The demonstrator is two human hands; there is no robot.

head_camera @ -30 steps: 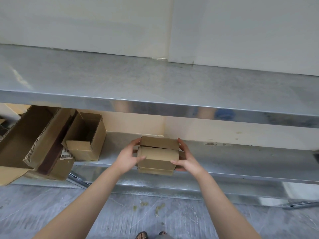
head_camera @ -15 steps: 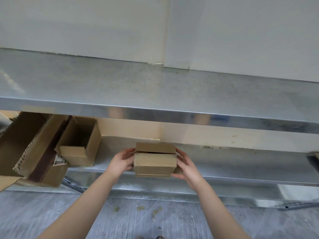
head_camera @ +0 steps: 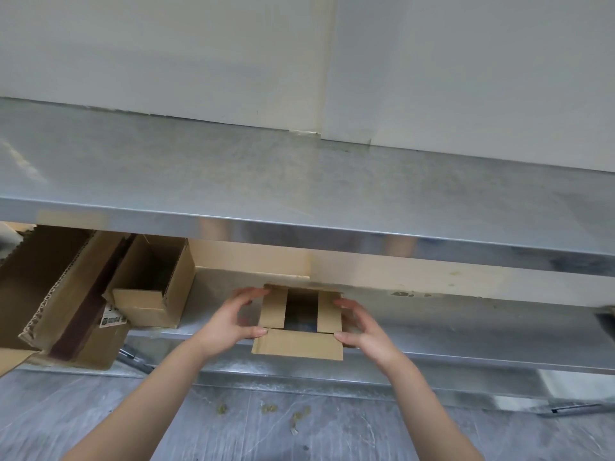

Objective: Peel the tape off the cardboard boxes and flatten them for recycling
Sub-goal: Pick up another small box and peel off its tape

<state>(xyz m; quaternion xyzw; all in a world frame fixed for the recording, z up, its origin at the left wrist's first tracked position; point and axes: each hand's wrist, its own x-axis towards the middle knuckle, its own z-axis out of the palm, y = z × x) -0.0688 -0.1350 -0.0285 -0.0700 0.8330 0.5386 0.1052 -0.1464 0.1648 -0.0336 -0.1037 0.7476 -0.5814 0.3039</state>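
Your left grip (head_camera: 229, 322) and right grip (head_camera: 369, 329) each clasp small brown cardboard box (head_camera: 296, 344), flaps open, on lower steel shelf (head_camera: 482, 331).

**Your arms, bare to the frame edge**

Your left hand (head_camera: 229, 322) and right hand (head_camera: 369, 331) are ungloved. Your left forearm (head_camera: 149, 394) and right forearm (head_camera: 429, 404) are slender and uncovered from the wrist down to the picture's lower edge.
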